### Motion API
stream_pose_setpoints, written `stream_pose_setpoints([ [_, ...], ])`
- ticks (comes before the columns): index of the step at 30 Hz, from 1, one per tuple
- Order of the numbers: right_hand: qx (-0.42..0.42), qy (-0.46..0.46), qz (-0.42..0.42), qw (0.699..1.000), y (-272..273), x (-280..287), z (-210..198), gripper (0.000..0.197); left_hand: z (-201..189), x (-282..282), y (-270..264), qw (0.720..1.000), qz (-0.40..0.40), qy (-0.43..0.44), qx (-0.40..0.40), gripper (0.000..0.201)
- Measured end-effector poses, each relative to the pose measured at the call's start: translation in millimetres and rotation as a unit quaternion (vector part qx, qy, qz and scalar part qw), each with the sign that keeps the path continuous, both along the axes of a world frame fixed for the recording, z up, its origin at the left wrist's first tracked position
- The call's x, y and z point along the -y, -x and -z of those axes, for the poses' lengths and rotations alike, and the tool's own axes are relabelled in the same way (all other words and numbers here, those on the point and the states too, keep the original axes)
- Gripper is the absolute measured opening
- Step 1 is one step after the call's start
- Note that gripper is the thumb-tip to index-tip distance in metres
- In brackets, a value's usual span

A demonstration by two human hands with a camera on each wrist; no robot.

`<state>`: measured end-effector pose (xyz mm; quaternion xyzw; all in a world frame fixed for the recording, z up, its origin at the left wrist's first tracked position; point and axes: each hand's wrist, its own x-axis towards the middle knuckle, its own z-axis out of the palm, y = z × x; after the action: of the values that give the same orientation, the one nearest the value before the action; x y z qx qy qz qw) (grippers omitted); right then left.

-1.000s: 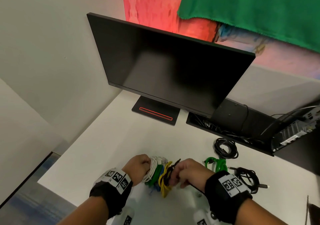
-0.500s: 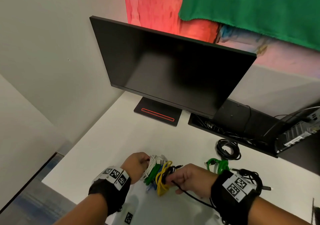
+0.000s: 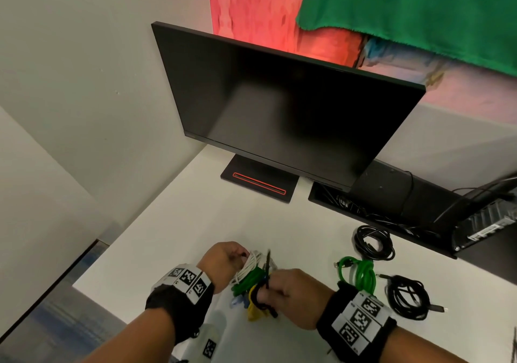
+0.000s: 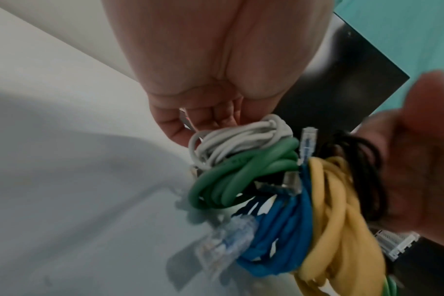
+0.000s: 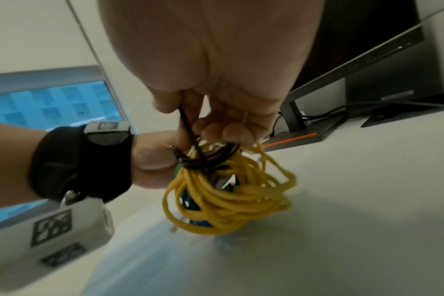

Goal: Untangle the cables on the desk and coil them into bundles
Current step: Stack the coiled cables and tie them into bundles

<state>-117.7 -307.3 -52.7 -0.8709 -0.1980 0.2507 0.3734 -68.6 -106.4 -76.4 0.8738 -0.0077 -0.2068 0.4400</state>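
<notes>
Left hand [image 3: 223, 262] grips cable bundle [image 3: 251, 281], lower centre; right hand [image 3: 288, 292] pinches black cable [image 5: 190, 128]. Wrap snugly, keep tension, tuck end.

Black cable [image 3: 268, 269] now apparently upward.

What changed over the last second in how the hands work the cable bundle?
The right hand drew the black cable out toward the wrist, then brought it back; its end now sticks up over the multicoloured bundle, wrapped round the yellow coil. The left hand kept gripping the bundle's white end. The coils on the desk to the right stayed put.
</notes>
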Motion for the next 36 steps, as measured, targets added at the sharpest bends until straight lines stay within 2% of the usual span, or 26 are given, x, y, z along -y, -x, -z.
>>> stream_pose_setpoints([
  [4,0.108,-0.057,0.125,0.985,-4.9,-15.2,4.5,0.021,-1.1,0.2,1.1,0.998,-0.033,0.051,0.014,0.014],
  [7,0.115,-0.1,0.199,0.968,-5.9,-24.6,8.3,0.012,-1.8,-0.6,1.5,0.989,-0.078,0.126,0.008,0.015],
  [9,0.13,-0.101,0.209,0.964,-6.6,-31.1,10.8,0.015,-2.4,-0.1,0.5,0.979,-0.109,0.172,-0.004,0.016],
  [14,0.226,-0.101,0.254,0.935,-12.9,-42.8,6.5,0.042,-2.1,3.4,0.2,0.964,-0.132,0.228,-0.022,0.017],
  [15,0.22,-0.115,0.265,0.932,-14.6,-44.1,4.8,0.041,-0.6,3.4,0.4,0.963,-0.137,0.23,-0.022,0.018],
  [17,0.143,-0.18,0.27,0.935,-18.1,-45.7,-0.4,0.039,3.5,2.4,-0.7,0.957,-0.167,0.234,-0.024,0.018],
  [19,0.101,-0.213,0.26,0.936,-22.1,-46.4,-3.0,0.03,6.9,1.8,-3.0,0.95,-0.201,0.235,-0.026,0.018],
  [21,0.112,-0.209,0.259,0.936,-26.6,-46.6,-3.1,0.02,8.6,2.5,-5.2,0.946,-0.216,0.24,-0.023,0.018],
  [25,0.054,-0.158,0.288,0.943,-38.6,-45.8,2.2,0.027,4.6,5.5,-8.6,0.946,-0.193,0.259,-0.02,0.018],
  [28,0.001,-0.148,0.315,0.937,-46.2,-44.8,2.6,0.031,0.1,7.3,-9.5,0.94,-0.178,0.289,-0.031,0.023],
  [32,-0.024,-0.147,0.315,0.937,-50.4,-46.1,1.8,0.023,-4.5,10.2,-9.1,0.941,-0.159,0.297,-0.034,0.023],
  [36,-0.037,-0.161,0.304,0.938,-49.0,-47.9,1.6,0.023,-7.3,10.5,-8.9,0.928,-0.174,0.326,-0.052,0.02],
])
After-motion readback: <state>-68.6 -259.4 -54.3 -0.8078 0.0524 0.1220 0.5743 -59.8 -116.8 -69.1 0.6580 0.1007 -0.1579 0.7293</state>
